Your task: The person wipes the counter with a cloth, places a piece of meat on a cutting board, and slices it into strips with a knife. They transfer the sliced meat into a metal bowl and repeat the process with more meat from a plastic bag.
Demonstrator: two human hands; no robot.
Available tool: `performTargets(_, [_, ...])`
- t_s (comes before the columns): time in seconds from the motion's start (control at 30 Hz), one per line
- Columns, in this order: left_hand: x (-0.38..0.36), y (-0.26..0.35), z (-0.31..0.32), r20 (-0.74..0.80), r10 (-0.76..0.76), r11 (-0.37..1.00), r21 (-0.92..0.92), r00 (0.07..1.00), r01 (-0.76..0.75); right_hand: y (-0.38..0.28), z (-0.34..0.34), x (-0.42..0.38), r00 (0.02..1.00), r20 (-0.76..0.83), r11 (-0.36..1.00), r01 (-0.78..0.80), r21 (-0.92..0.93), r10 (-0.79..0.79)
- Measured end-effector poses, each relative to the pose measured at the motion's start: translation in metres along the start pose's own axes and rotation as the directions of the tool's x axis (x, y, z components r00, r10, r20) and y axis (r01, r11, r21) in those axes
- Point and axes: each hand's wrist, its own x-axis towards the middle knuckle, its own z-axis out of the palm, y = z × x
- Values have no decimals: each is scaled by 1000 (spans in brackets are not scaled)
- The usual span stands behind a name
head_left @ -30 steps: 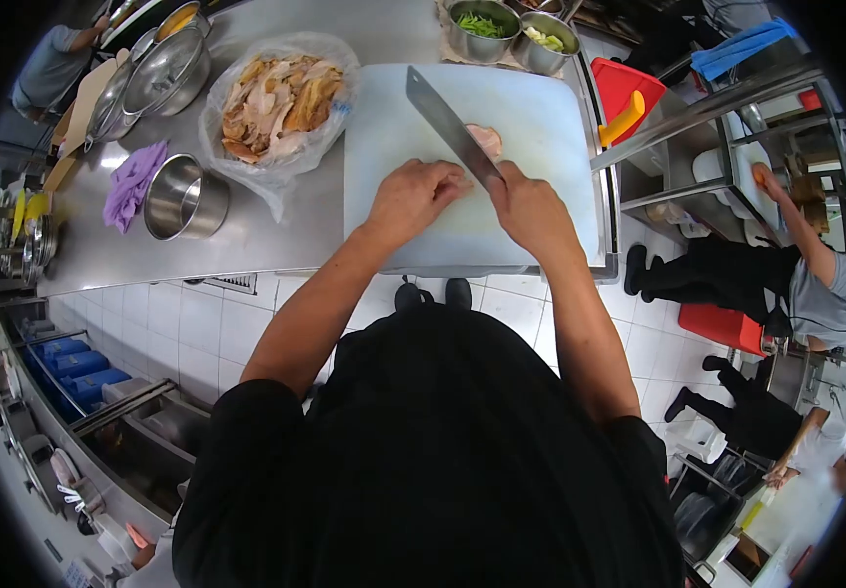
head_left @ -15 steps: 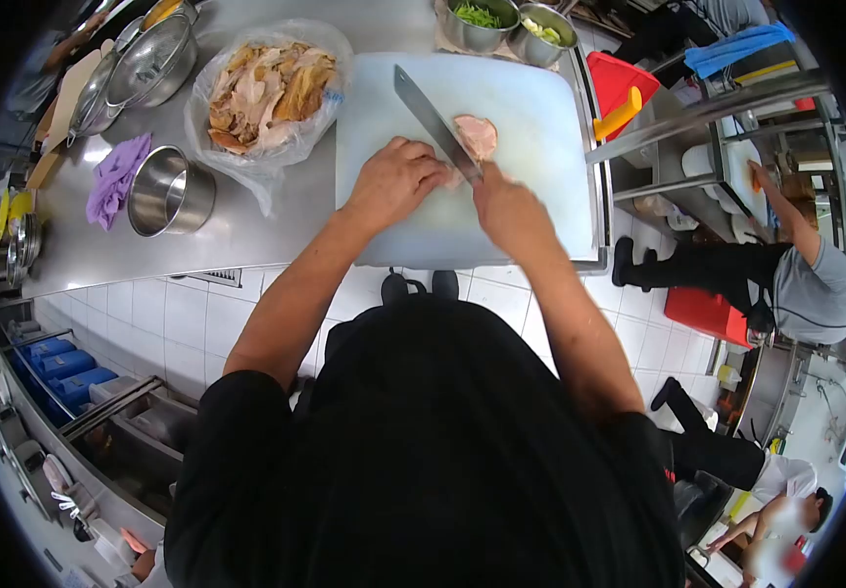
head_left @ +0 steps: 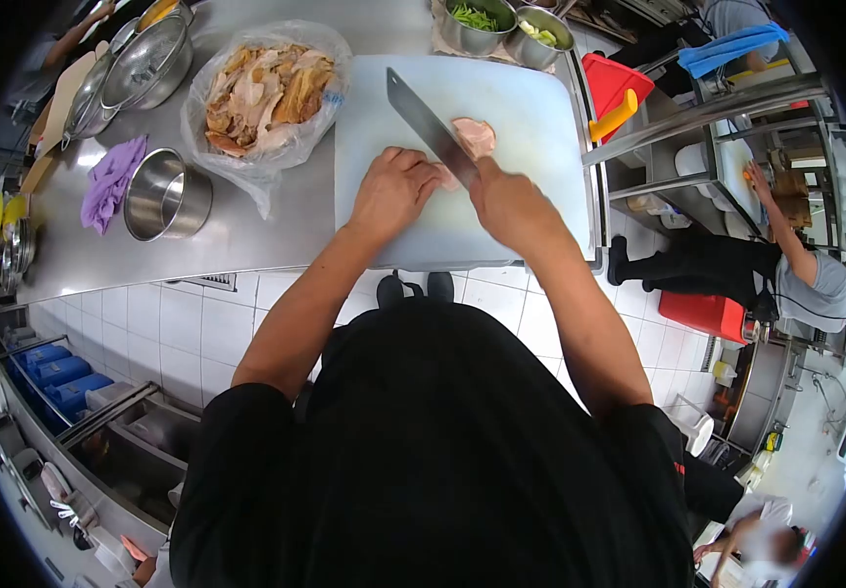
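Note:
On the white cutting board (head_left: 540, 108) my right hand (head_left: 513, 204) is wrapped round the handle of a large knife (head_left: 430, 127), whose blade slants up to the left. My left hand (head_left: 395, 191) has its fingers curled on a small pale meat piece (head_left: 446, 178), just left of the blade. Most of that piece is hidden by the fingers and the knife. A pink meat slice (head_left: 475, 137) lies right of the blade, above my right hand. Left of the board, a clear plastic bag (head_left: 330, 44) holds a pile of cooked meat (head_left: 264, 96).
A steel pot (head_left: 170, 196) and purple cloth (head_left: 112, 184) stand left on the steel counter (head_left: 70, 265). Metal bowls (head_left: 148, 64) are behind them. Two pots of cut greens (head_left: 478, 39) sit at the back right, near a red container (head_left: 614, 83). Co-workers (head_left: 805, 279) stand at right.
The knife and my right hand have shifted slightly left against the board. At the lower right, a co-worker has moved downward in view. My left hand stays on the small piece.

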Motion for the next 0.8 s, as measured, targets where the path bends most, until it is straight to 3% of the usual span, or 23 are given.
performTargets(0.1, [2,-3,-3,11,9,1000,16,1000,-9,-9,16,-20,990,39,991,-133,6,132])
performTargets(0.2, [3,-4,-6,37,11,1000,20,999,-12,-2,34,-11,994,-102,999,-19,31,22])
performTargets(0.4, [-4,-1,-2,27,-21,1000,-11,999,21,-8,5,-13,999,-39,999,4,41,-2])
performTargets(0.5, [-4,-1,-5,24,0,1000,-13,1000,1,-13,26,-16,991,36,990,-131,44,130])
performTargets(0.6, [-8,0,-6,44,17,1000,-5,999,-16,-2,29,2,990,-136,994,51,100,-37])
performTargets(0.7, [-2,1,-5,34,-4,1000,15,999,3,-18,-10,-2,997,56,997,-54,54,51])
performTargets(0.8, [-1,1,-4,22,-2,1000,17,1000,2,-6,25,-10,997,-8,987,-73,144,75])
